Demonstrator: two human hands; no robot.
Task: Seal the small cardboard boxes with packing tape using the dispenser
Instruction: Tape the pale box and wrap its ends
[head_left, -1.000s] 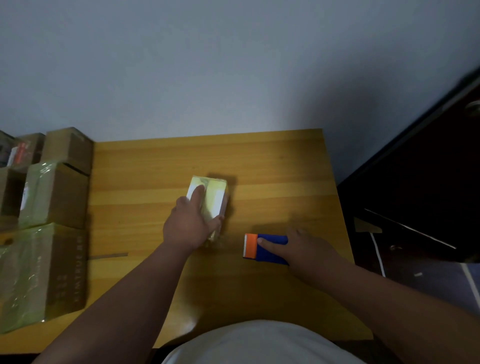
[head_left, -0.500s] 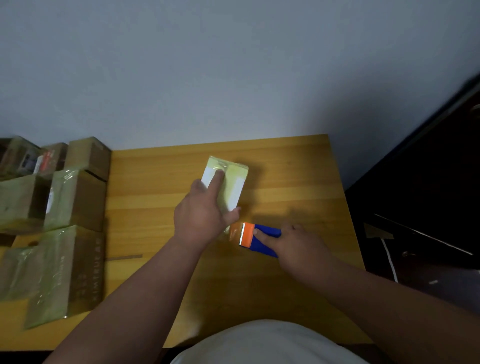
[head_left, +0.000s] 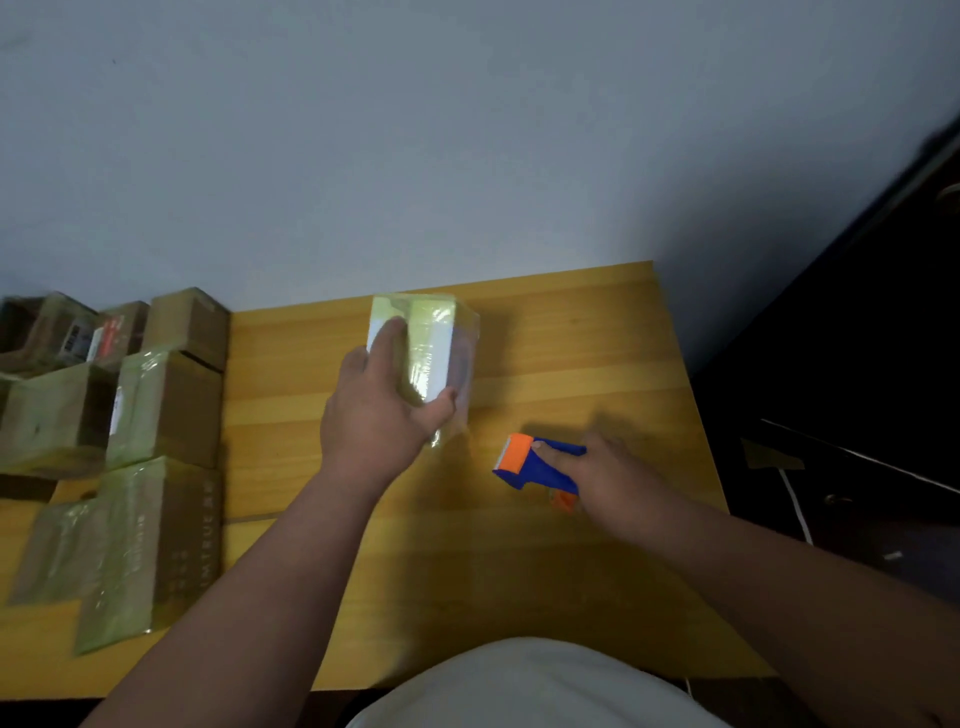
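A small box (head_left: 434, 345) wrapped in yellowish tape stands tilted near the back middle of the wooden table (head_left: 597, 358). My left hand (head_left: 382, 415) grips its near end, index finger along the top and thumb on the right side. To the right, my right hand (head_left: 608, 473) holds the blue tape dispenser (head_left: 540, 465) low over the table, index finger laid along its top. The dispenser's orange roller end points left, a short way from the box.
Several taped cardboard boxes (head_left: 161, 405) are stacked along the table's left side, the largest (head_left: 140, 545) nearest me. A plain wall rises behind the table. Dark furniture and floor (head_left: 857, 415) lie beyond the right edge.
My left hand has turned and lifted the box toward the back of the table. The dispenser in my right hand has drawn back to the right, away from the box's near end.
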